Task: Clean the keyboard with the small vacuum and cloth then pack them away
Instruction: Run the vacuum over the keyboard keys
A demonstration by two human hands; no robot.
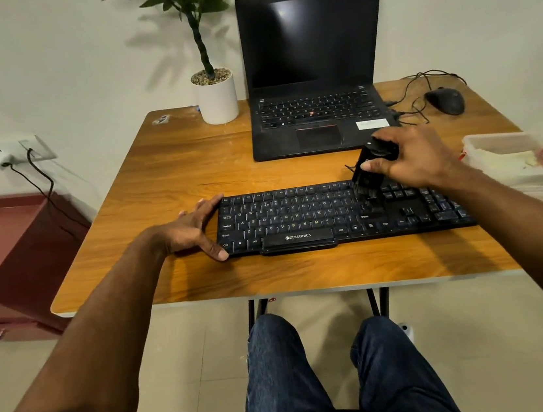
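A black keyboard [298, 216] lies across the near middle of the wooden table [190, 168]. My right hand [414, 157] grips a small black vacuum [366, 168] and holds its brush end down on the keys right of the letter block. My left hand [194, 227] holds the keyboard's left end, fingers along the far corner and thumb on the near corner. A pale cloth [511, 161] seems to lie inside the plastic box at the right; I cannot tell for sure.
An open black laptop [312, 74] stands behind the keyboard, with a wired mouse [445, 100] to its right. A potted plant [214, 89] sits at the back. A clear plastic box [494, 140] rests at the table's right edge. Wall sockets [0, 155] with cables hang left.
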